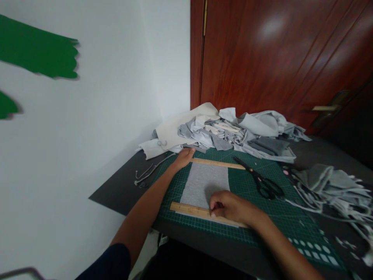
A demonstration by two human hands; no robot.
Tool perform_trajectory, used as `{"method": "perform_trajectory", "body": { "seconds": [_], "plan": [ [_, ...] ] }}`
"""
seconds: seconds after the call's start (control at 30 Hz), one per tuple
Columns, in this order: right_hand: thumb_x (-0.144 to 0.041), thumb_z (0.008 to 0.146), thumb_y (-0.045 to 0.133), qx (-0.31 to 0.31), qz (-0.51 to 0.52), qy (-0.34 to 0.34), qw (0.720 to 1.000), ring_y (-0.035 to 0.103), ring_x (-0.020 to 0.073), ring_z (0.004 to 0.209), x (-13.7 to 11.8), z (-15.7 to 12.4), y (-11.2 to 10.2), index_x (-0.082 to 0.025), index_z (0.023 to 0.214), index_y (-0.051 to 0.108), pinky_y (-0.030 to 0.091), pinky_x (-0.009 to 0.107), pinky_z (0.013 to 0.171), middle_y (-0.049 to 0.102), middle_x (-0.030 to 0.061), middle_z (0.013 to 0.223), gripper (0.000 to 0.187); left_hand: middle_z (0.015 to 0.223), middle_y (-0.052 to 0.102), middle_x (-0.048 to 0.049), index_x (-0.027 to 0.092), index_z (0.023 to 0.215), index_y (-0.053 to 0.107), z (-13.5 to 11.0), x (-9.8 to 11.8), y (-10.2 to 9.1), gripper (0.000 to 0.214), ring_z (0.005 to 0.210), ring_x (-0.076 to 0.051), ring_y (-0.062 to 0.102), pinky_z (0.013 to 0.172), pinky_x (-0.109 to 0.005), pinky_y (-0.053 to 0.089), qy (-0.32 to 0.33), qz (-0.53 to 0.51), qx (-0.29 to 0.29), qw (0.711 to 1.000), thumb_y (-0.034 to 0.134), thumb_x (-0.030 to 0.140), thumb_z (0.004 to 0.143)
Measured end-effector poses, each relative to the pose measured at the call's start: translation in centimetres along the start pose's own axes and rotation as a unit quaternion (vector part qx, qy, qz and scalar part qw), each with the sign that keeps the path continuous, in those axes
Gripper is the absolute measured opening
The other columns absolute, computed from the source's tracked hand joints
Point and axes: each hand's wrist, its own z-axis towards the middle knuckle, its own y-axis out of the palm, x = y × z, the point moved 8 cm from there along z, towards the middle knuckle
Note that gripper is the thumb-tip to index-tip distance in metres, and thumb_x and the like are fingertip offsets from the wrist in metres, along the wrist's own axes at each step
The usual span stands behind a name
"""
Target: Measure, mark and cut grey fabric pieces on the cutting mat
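Note:
A piece of light grey knit fabric (205,184) lies flat on the green cutting mat (244,206). One wooden ruler (221,163) crosses its far edge, and another wooden ruler (189,209) crosses its near edge. My left hand (184,158) is closed at the left end of the far ruler, with its fingertips partly hidden. Over the near ruler, my right hand (229,206) is curled in a pinch, its fingertips touching the wood or the fabric edge; anything between them is too small to make out. Black-handled scissors (260,181) rest open-bladed right of the fabric.
Heaped grey, white and cream fabric pieces (227,130) lie along the back. A pile of grey cloth and strips (335,186) sits at the right. Several thin cords (153,170) are on the dark table (119,186) to the left. A white wall and a wooden door (262,58) stand behind.

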Motion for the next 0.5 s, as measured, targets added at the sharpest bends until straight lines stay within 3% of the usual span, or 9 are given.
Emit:
{"method": "perform_trajectory", "body": {
  "seconds": [0.1,0.23,0.33,0.4,0.5],
  "plan": [
    [-0.021,0.085,0.076,0.004,0.004,-0.002,1.000,0.063,0.0144,0.076,0.0,0.0,0.0,-0.019,0.092,0.078,0.041,0.022,0.066,0.071,0.0001,0.084,0.008,0.121,0.075,-0.0094,0.022,0.114,0.073,0.7,-0.5,0.3,0.074,0.126,-0.030,0.062,0.111,-0.043,0.043,-0.045,0.011,-0.023,0.999,0.014,0.067,0.106],
    [-0.022,0.084,0.077,-0.001,0.008,0.003,1.000,0.063,0.0144,0.076,0.1,0.1,0.0,-0.020,0.092,0.078,0.041,0.022,0.066,0.072,-0.0003,0.085,0.009,0.147,0.062,-0.0078,0.029,0.131,0.067,2.7,-1.3,0.6,0.076,0.144,-0.038,0.046,0.118,-0.059,0.030,-0.114,0.016,-0.042,0.992,0.014,0.074,0.101],
    [-0.022,0.083,0.077,0.000,0.007,0.009,1.000,0.063,0.0141,0.076,0.1,0.2,0.0,-0.020,0.091,0.079,0.041,0.022,0.066,0.072,-0.0009,0.083,0.008,0.152,0.058,-0.0111,0.029,0.136,0.067,4.4,-2.1,0.8,0.084,0.148,-0.043,0.041,0.118,-0.064,0.024,-0.148,0.008,-0.054,0.987,0.011,0.079,0.097],
    [-0.022,0.083,0.078,0.005,0.004,0.009,1.000,0.064,0.0142,0.077,0.1,0.2,-0.1,-0.021,0.091,0.079,0.041,0.022,0.066,0.072,-0.0010,0.084,0.009,0.150,0.060,-0.0112,0.027,0.135,0.069,5.6,-2.5,0.9,0.089,0.148,-0.042,0.042,0.119,-0.061,0.025,-0.153,-0.004,-0.066,0.986,0.010,0.081,0.095],
    [-0.023,0.083,0.079,0.008,0.000,0.014,1.000,0.065,0.0146,0.078,0.0,0.2,-0.1,-0.021,0.092,0.079,0.041,0.022,0.067,0.072,-0.0005,0.086,0.009,0.144,0.065,-0.0070,0.026,0.131,0.072,7.2,-3.0,1.1,0.094,0.146,-0.033,0.048,0.120,-0.046,0.033,-0.130,-0.032,-0.085,0.987,0.004,0.081,0.095]
  ]
}}
